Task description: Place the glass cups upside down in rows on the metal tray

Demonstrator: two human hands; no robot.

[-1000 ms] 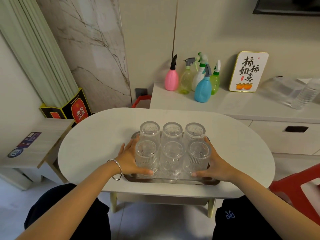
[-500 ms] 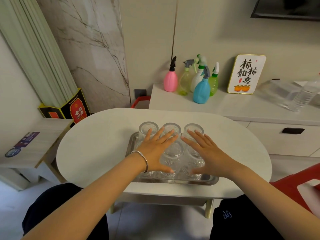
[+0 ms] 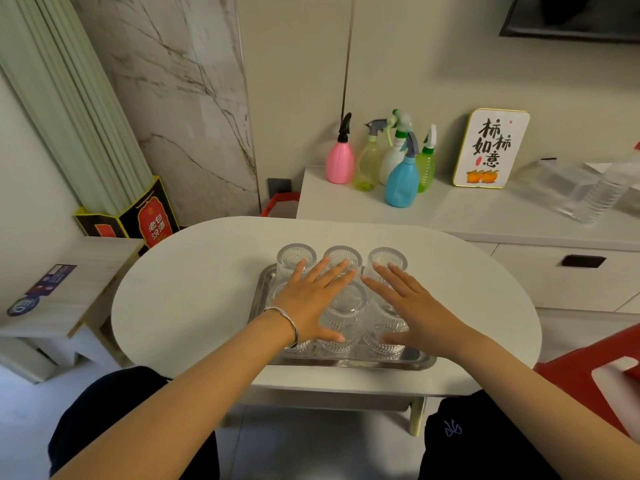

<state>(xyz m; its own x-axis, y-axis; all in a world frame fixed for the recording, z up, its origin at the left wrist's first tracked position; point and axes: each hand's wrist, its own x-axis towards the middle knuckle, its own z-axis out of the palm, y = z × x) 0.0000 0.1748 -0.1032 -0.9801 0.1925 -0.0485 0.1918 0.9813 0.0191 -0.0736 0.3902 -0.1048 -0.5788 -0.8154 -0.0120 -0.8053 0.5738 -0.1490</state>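
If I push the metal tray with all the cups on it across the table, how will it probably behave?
The tray is smooth metal on a smooth table, so it would likely slide easily. The six cups stand upside down and close together; they may clink or shift. Being glass, they could chip.

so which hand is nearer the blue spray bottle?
Right. The right hand lies flat over the right-side cups, on the blue spray bottle's side of the tray. The left hand covers the left-side cups, farther off.
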